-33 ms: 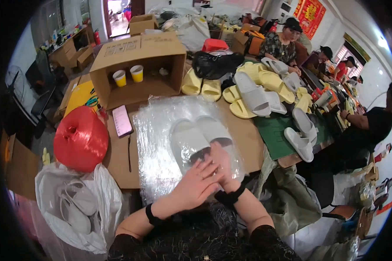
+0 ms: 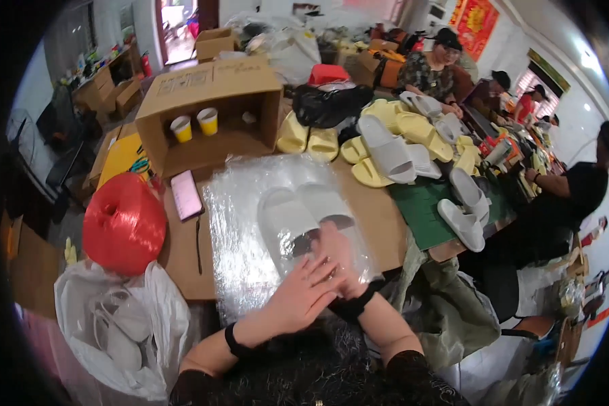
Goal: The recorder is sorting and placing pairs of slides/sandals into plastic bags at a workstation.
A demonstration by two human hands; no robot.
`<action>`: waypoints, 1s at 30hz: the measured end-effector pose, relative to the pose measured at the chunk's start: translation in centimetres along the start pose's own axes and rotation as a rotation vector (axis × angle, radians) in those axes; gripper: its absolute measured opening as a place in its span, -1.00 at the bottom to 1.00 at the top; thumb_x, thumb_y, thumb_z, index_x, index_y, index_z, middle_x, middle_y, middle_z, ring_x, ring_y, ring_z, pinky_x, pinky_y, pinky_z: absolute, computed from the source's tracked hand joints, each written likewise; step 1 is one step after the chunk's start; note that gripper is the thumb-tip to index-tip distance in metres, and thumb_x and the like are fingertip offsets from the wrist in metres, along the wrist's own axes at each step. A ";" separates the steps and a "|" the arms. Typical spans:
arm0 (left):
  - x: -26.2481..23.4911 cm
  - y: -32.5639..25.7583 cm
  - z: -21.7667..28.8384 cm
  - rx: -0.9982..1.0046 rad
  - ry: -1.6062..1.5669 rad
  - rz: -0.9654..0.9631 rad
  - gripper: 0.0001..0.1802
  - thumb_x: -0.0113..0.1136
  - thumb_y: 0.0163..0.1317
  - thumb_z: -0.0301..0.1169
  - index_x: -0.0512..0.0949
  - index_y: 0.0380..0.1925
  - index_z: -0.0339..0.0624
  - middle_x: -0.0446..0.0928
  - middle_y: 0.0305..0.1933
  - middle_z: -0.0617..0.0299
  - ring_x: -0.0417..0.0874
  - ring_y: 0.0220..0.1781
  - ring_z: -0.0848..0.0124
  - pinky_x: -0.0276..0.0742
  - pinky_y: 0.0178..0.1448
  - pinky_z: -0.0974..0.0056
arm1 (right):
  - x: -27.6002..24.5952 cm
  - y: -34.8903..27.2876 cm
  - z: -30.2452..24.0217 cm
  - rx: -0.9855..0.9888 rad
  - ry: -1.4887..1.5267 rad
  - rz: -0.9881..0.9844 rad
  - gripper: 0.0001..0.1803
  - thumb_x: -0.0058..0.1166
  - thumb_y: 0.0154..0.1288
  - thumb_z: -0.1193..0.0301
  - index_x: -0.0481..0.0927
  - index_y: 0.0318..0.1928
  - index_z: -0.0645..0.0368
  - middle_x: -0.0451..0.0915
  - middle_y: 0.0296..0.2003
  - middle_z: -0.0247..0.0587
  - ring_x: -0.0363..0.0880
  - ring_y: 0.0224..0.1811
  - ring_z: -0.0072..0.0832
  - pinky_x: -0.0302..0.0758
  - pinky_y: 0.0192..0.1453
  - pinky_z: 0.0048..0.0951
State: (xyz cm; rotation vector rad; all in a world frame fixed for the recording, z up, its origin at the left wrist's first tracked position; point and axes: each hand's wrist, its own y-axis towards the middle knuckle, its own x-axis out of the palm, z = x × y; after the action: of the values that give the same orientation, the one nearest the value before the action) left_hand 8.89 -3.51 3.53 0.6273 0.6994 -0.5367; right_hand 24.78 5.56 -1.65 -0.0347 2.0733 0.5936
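A pair of pale grey slippers (image 2: 284, 213) lies side by side on the work surface, with shiny clear plastic over them. More clear plastic bags (image 2: 233, 250) lie flat beneath and to their left. My right hand (image 2: 340, 260) rests on the plastic at the near end of the slippers, its fingers pointing away and not wrapped round anything. Across it reaches my left hand (image 2: 298, 296), fingers stretched out and touching the right hand. The left fingers hide part of the right ones. Both wrists wear black bands.
Left stand a red twine roll (image 2: 124, 223), a phone (image 2: 186, 195) and a white bag (image 2: 162, 318) holding pale shoes. Behind is an open carton (image 2: 213, 78) with two yellow-white cups. Yellow and grey slippers (image 2: 386, 145) pile up at right. Other people (image 2: 433, 74) sit farther off.
The view has shifted slightly, so the table's things sit a little farther left. My hands keep nearly the same pose over the slippers.
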 end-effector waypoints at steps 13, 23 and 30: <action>-3.0 -2.1 -0.4 -0.022 -0.200 -0.007 -0.46 0.14 0.38 -0.26 0.46 0.35 -0.09 0.23 0.55 -0.03 0.18 0.58 -0.08 0.08 0.58 -0.08 | 6.4 3.7 0.1 0.151 0.049 0.062 -0.56 0.20 0.28 0.30 0.46 0.05 0.32 0.47 -0.05 0.17 0.58 -0.03 0.11 0.59 -0.04 -0.04; -3.1 -5.5 -10.6 -0.443 0.213 0.364 -0.29 -0.01 0.45 -0.10 0.21 0.46 -0.28 0.06 0.57 -0.31 0.09 0.58 -0.24 -0.05 0.59 -0.20 | -6.3 -8.0 -0.8 -0.129 0.835 -0.832 -0.45 0.23 0.41 0.25 0.44 0.32 0.14 0.59 0.06 -0.02 0.59 0.09 -0.28 0.52 0.17 -0.28; -1.2 -6.1 -12.7 -0.596 0.123 0.296 -0.27 0.00 0.39 -0.23 0.14 0.48 -0.34 0.17 0.51 -0.30 0.15 0.56 -0.14 -0.12 0.62 -0.19 | -13.9 -3.8 -1.9 0.093 0.975 -0.396 -0.75 0.13 0.49 0.32 0.66 -0.06 0.26 0.64 -0.36 -0.37 0.52 -0.31 -0.70 0.50 -0.21 -0.56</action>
State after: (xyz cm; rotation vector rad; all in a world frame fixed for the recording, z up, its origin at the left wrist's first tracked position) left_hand -1.05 1.18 -5.32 0.1950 0.8177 -0.0022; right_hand 31.90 -1.46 8.92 -0.7993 2.9031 0.2297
